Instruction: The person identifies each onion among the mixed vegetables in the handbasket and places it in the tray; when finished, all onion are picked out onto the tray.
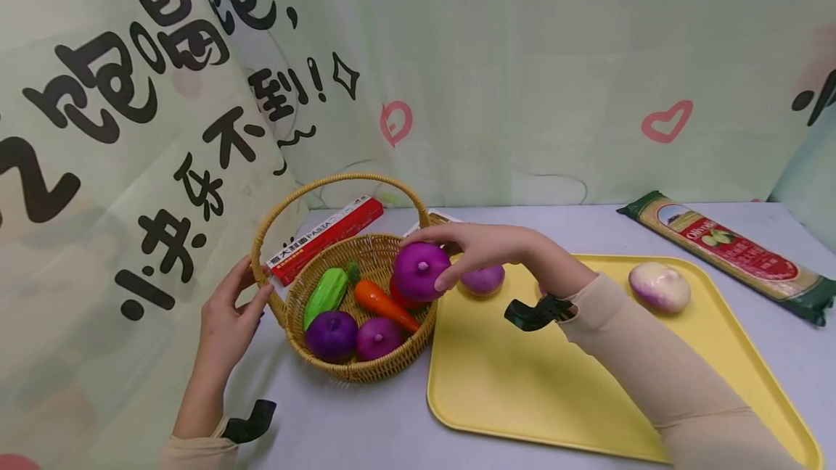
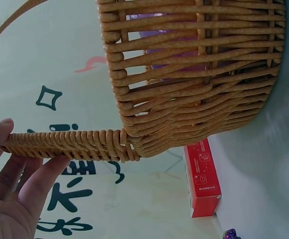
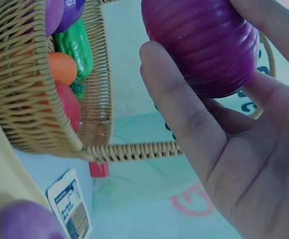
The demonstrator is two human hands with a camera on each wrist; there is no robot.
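A wicker basket (image 1: pixel 392 368) stands on the table left of the yellow tray (image 1: pixel 548 383). My left hand (image 1: pixel 228 314) pinches its handle (image 2: pixel 79 144) low on the left side, thumb and fingers on either side of the wicker. Over the basket's right rim, my right hand (image 1: pixel 490 244) holds a ribbed toy onion (image 3: pixel 204 45), purple, between thumb and fingers. Inside the basket lie a green zucchini-like vegetable (image 1: pixel 326 296), a carrot (image 1: pixel 382 302), a dark purple round vegetable (image 1: pixel 332 337) and a magenta onion (image 1: pixel 379 339). A red round piece (image 3: pixel 69 107) is partly hidden in the head view.
On the tray are a purple-and-white round vegetable (image 1: pixel 660 287) and a purple one (image 1: pixel 483 281) behind the right hand. A red pasta box (image 1: pixel 326 238) lies behind the basket. A long pasta packet (image 1: pixel 731 249) lies at the back right. A printed curtain (image 1: pixel 496 93) hangs behind.
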